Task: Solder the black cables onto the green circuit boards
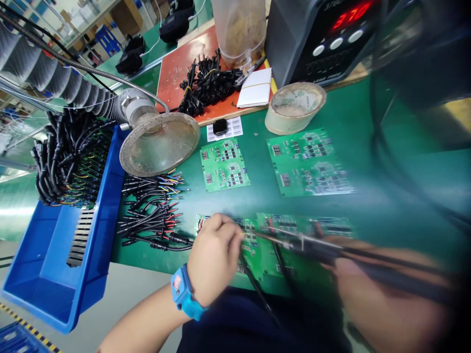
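My left hand (pixel 217 245), with a blue wrist strap (pixel 187 294), is closed in a pinch over a green circuit board (pixel 253 255). A black cable (pixel 257 289) runs down from its fingertips, though the exact grip is partly hidden. Blurred by motion, my right hand (pixel 382 294) is wrapped round a soldering iron (pixel 331 250). The iron's thin metal tip, with a narrow tube beside it, points left toward the left fingertips. Under the iron lies another board (pixel 305 225) with red wires and a black cable (pixel 283 264) attached.
Two more boards (pixel 225 164) (pixel 309 162) lie behind. A funnel-shaped fume hood (pixel 160 144) hangs left, near cut cables (pixel 154 220) and a blue bin (pixel 84 274). A tape roll (pixel 294 108), bundled connectors (pixel 209 83) and a soldering station (pixel 320 44) reading 370 stand behind.
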`<state>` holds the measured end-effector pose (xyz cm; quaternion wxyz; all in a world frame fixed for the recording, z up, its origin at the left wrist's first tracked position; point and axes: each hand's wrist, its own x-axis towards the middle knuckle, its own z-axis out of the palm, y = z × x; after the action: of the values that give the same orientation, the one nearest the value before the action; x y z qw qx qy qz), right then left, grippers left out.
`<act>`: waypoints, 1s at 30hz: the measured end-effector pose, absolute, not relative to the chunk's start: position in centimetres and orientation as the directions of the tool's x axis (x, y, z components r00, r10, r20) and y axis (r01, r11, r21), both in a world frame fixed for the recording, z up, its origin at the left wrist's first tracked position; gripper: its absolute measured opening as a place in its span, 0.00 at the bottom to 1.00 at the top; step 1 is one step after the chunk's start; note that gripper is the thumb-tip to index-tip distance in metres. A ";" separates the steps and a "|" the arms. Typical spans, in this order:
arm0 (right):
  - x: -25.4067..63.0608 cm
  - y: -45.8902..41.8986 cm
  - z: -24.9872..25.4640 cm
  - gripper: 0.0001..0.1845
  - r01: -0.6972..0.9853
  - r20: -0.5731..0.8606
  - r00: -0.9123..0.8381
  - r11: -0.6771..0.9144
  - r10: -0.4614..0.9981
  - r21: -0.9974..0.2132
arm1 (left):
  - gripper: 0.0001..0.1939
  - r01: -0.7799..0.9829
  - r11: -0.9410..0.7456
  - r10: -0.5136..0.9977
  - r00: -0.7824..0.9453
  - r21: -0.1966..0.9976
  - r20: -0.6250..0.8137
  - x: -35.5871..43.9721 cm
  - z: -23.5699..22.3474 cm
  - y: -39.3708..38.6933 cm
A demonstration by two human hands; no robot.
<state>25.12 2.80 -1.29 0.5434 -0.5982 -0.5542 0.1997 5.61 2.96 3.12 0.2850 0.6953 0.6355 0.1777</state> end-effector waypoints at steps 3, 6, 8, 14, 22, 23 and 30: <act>25.1 3.0 -0.9 0.10 0.498 0.407 0.228 0.253 0.884 -0.829 | 0.07 0.815 -0.027 0.984 0.122 0.579 -0.127 5.8 3.1 2.9; 25.1 3.3 -0.8 0.11 0.533 0.433 0.172 0.286 0.885 -0.796 | 0.08 0.822 -0.020 0.986 0.109 0.570 -0.123 6.0 2.9 2.9; 24.9 3.4 -0.7 0.11 0.526 0.440 0.148 0.306 0.886 -0.793 | 0.08 0.820 -0.021 0.989 0.101 0.572 -0.108 6.1 2.7 2.8; 24.6 3.6 -0.3 0.07 0.487 0.425 0.112 0.324 0.898 -0.812 | 0.08 0.843 -0.020 0.993 0.079 0.538 -0.085 6.3 2.4 2.7; 24.7 3.9 -0.3 0.07 0.472 0.450 0.063 0.371 0.891 -0.799 | 0.09 0.873 -0.021 0.990 0.085 0.488 -0.109 6.7 2.8 2.9; 24.8 3.7 -0.4 0.07 0.476 0.449 0.051 0.373 0.892 -0.796 | 0.09 0.874 -0.018 0.990 0.084 0.486 -0.113 6.7 2.8 2.9; 25.2 2.7 -1.7 0.07 0.238 0.337 0.253 0.280 0.907 -0.930 | 0.08 0.879 -0.007 0.990 0.074 0.476 -0.123 6.5 2.8 3.1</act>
<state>25.23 2.74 -1.73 0.5889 -0.5287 -0.5414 0.2839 6.51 3.07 2.79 0.2217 0.6985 0.6690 0.1243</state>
